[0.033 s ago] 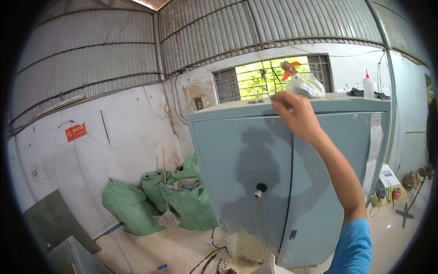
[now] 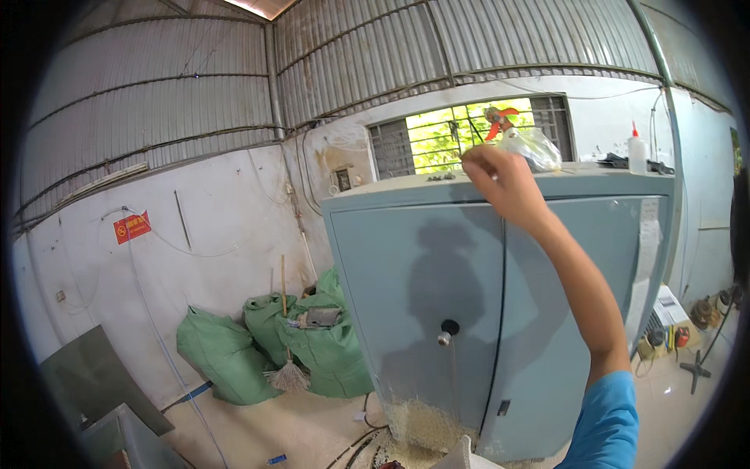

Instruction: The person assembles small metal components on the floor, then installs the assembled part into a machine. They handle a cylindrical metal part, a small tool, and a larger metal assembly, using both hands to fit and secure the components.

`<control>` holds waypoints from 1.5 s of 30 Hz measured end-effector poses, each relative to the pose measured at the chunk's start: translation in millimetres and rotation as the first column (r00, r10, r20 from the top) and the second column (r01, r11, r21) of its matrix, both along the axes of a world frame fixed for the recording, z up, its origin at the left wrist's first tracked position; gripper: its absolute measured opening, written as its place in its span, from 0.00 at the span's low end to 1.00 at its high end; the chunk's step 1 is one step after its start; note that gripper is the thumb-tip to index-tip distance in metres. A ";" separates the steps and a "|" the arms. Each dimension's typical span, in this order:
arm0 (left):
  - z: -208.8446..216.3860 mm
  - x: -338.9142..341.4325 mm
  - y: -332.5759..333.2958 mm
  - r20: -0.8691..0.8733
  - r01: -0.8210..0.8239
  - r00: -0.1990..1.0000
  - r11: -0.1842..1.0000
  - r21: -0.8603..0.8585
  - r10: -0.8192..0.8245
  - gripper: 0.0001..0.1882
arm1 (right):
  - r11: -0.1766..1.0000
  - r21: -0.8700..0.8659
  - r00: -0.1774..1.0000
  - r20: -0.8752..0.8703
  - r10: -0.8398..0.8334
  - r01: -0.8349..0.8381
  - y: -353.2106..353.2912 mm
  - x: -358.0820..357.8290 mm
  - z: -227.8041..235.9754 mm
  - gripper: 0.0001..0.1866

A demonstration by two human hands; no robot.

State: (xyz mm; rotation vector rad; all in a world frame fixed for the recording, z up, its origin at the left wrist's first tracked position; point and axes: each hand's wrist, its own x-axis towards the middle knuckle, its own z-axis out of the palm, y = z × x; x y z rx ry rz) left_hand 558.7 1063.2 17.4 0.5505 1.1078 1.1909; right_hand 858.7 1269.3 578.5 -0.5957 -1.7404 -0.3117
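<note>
A: Position of the right hand (image 2: pixel 509 187)?
B: Raised at the upper front edge of the blue-grey cabinet (image 2: pixel 539 352), at 2 o'clock from picture centre; forearm (image 2: pixel 591 313) running down toward 5 o'clock into a blue sleeve (image 2: pixel 605 426).

A: State of the grip?
B: Fingers (image 2: pixel 486 157) curled, thumb drawn in close; at this scale, cannot tell whether pinching something small or closed on nothing. Left hand: outside the view.

A: Nearest items, by clock direction from the right hand?
B: At 9 o'clock, near the fingers: small dark pieces (image 2: pixel 441 177), lying on the cabinet top. At 12 o'clock: red-bladed object (image 2: pixel 506 113). At 1 o'clock: clear plastic bag (image 2: pixel 539 148). Between 2 and 3 o'clock: bottle (image 2: pixel 637 155) with a red tip, upright beside black items (image 2: pixel 614 160).

A: Lower on the cabinet front?
B: At 7 o'clock: short pipe (image 2: pixel 444 338) projecting from the door; farther down, pale granules (image 2: pixel 426 422) heaped at the foot. At 6 o'clock: latch (image 2: pixel 504 407).

A: Farther out?
B: At 8 o'clock: full green sacks (image 2: pixel 226 356), with a straw broom (image 2: pixel 287 377) propped among them. At 10 o'clock: barred window (image 2: pixel 430 141).
</note>
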 end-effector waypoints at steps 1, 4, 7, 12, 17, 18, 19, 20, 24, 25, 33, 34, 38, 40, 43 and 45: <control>-0.3 3.4 19.0 0.004 -0.016 1.000 1.000 0.005 0.016 0.20 | 0.999 0.005 0.999 0.023 -0.046 0.046 26.6 1.1 22.1 0.11; 3.7 7.8 66.2 0.012 -0.035 0.999 0.999 0.017 0.035 0.20 | 0.987 0.055 0.980 0.118 -0.158 0.152 100.9 -0.6 75.6 0.13; 8.7 3.6 114.5 0.011 -0.022 1.000 0.999 0.042 0.021 0.20 | 0.974 -0.002 0.954 0.204 -0.220 0.225 160.9 -5.4 102.7 0.13; 14.0 -11.1 178.7 -0.001 0.027 1.000 0.998 0.063 -0.027 0.20 | 0.916 -0.061 0.806 0.501 -0.316 0.396 237.7 -11.5 116.6 0.11; 13.9 -18.4 218.9 0.005 0.069 0.998 0.995 0.072 -0.070 0.20 | 0.876 -0.143 0.707 0.656 -0.265 0.461 283.7 -24.2 115.3 0.10; 12.7 -19.3 223.8 0.009 0.074 0.997 0.995 0.067 -0.074 0.20 | 0.832 -0.215 0.686 0.685 -0.245 0.512 290.1 -26.5 114.2 0.10; 11.3 -19.9 228.7 0.011 0.077 0.997 0.995 0.066 -0.078 0.20 | 0.779 -0.283 0.666 0.713 -0.220 0.560 296.4 -28.7 113.3 0.10; 9.5 -20.6 233.1 0.015 0.081 0.996 0.995 0.063 -0.083 0.20 | 0.717 -0.342 0.646 0.739 -0.194 0.607 302.5 -31.5 112.6 0.10; 0.8 -23.1 246.2 0.027 0.094 0.995 0.994 0.060 -0.096 0.20 | 0.664 -0.293 0.554 0.803 -0.220 0.688 321.7 -35.3 102.5 0.11; -1.5 -23.1 248.6 0.034 0.095 0.995 0.994 0.058 -0.097 0.20 | 0.697 -0.247 0.537 0.812 -0.230 0.673 325.4 -35.4 99.9 0.12; -13.9 -25.0 259.8 0.055 0.109 0.992 0.993 0.043 -0.111 0.20 | 0.625 -0.375 0.587 0.792 -0.167 0.685 341.8 -12.8 97.1 0.09; -14.8 -25.0 260.9 0.054 0.109 0.992 0.993 0.041 -0.111 0.20 | 0.604 -0.385 0.591 0.787 -0.180 0.697 343.7 -10.2 96.8 0.08; -16.9 -25.3 266.5 0.050 0.114 0.992 0.992 0.044 -0.117 0.20 | 0.724 -0.159 0.505 0.813 -0.290 0.671 351.1 -7.0 90.6 0.09; -17.5 -25.7 268.6 0.048 0.119 0.991 0.992 0.040 -0.121 0.20 | 0.817 -0.139 0.605 0.742 -0.288 0.559 352.9 -9.8 86.2 0.10; -18.4 -26.2 270.4 0.040 0.123 0.991 0.992 0.039 -0.125 0.20 | 0.819 -0.200 0.639 0.730 -0.242 0.537 350.9 -18.3 79.6 0.15; -18.7 -26.3 271.5 0.037 0.125 0.991 0.992 0.037 -0.126 0.20 | 0.719 -0.356 0.655 0.733 -0.181 0.597 347.0 -24.6 77.3 0.16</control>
